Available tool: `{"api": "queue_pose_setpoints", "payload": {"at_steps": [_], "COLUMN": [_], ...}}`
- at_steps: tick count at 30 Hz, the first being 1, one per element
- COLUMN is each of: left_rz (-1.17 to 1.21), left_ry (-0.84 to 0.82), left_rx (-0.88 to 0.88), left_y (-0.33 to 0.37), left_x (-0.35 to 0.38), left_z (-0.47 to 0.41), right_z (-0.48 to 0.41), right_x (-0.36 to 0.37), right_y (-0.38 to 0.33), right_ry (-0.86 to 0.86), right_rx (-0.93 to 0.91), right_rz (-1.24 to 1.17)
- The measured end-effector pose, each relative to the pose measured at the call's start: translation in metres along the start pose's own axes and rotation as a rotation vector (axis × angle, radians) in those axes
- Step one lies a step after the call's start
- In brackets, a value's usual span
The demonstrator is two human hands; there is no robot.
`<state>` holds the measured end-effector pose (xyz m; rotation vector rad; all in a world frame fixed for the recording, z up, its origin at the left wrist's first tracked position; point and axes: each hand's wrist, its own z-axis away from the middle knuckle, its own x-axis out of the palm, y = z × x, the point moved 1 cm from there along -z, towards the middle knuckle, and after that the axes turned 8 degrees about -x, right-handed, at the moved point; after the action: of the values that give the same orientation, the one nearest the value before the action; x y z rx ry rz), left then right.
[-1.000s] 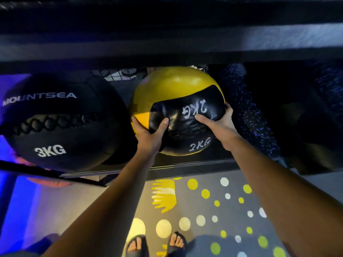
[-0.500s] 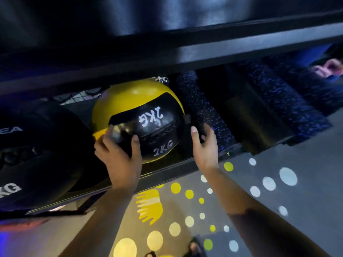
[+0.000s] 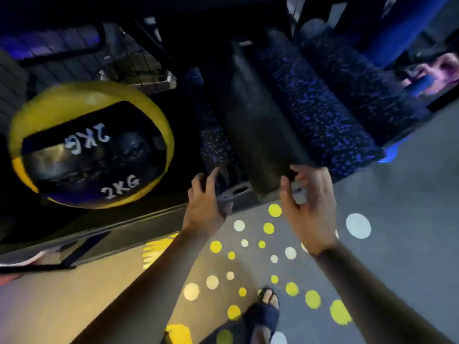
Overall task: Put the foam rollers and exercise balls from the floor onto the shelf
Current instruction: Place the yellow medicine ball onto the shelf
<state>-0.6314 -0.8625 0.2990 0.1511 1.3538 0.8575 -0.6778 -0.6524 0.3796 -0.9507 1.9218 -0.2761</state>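
where a dark shelf tier fills the upper half of the frame, items as follows.

- glossy yellow and black medicine ball (image 3: 92,145), marked 2kg twice in white: rests on the tier at centre left, well apart from both hands.
- metal front rail of the shelf (image 3: 124,227): slants below the ball toward frame centre.
- wire mesh back panel (image 3: 139,63): behind the ball, upper left.
- narrow black foam roller with blue speckles (image 3: 211,135): lies lengthwise on the tier just right of the ball, near end toward the viewer.
- plain black foam roller (image 3: 258,135): beside it at frame centre, thicker.
- wide black foam roller with blue speckles (image 3: 318,115): next to the right.
- second wide speckled roller (image 3: 360,78): beside that, toward the upper right. the four rollers take up the tier right of the ball.
- left hand (image 3: 206,202): at the near end of the narrow roller, fingers bent by the tier's edge; blur hides whether it grasps anything, so cannot tell.
- right hand (image 3: 310,207): at the near end of the plain roller, fingers loosely bent and spread, thumb apart, nothing enclosed; contact with the roller's end uncertain.
- grey floor with yellow and white dots (image 3: 397,219): lower half of frame, beneath both forearms.
- yellow handprint marking (image 3: 156,249): on the floor beside the left forearm.
- foot in a dark sandal (image 3: 265,311): bottom centre.
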Motion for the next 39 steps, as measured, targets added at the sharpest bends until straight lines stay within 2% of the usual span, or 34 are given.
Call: {"api": "queue_pose_setpoints", "payload": {"at_steps": [3, 5, 8, 12, 18, 22, 28, 34, 39], "left_rz": [-0.128, -0.139, -0.148, -0.195, -0.161, -0.151, -0.094, -0.093, -0.038], "left_ry": [-0.042, -0.053, -0.044, -0.048, 0.029, 0.001, 0.033, -0.004, 0.0], "left_rx": [-0.037, -0.114, -0.175, -0.197, -0.152, -0.184, -0.165, -0.165, -0.185], "left_y": [0.037, 0.049, 0.051, 0.044, 0.014, -0.009, -0.016, 0.012, 0.004], "left_x": [0.025, 0.032, 0.036, 0.039, 0.034, 0.018, 0.016, 0.029, 0.033], "left_z": [-0.023, -0.034, -0.048, -0.052, -0.05, -0.049, -0.05, -0.054, -0.052], "right_z": [-0.011, -0.021, -0.034, -0.038, -0.033, -0.041, -0.074, -0.104, -0.105], "right_x": [-0.023, -0.027, -0.015, 0.003, 0.012, 0.031, 0.06, 0.055, 0.047], "right_y": [0.052, 0.073, 0.086, 0.088, 0.096, 0.076, 0.053, 0.064, 0.073], "right_ry": [-0.313, -0.503, -0.618, -0.62, -0.681, -0.707, -0.703, -0.693, -0.745], "right_rx": [-0.105, -0.136, -0.203, -0.206, -0.057, 0.018, 0.028, -0.028, -0.061], "right_rz": [0.179, 0.19, 0.152, 0.005, -0.128, -0.249, -0.219, -0.138, -0.112]}}
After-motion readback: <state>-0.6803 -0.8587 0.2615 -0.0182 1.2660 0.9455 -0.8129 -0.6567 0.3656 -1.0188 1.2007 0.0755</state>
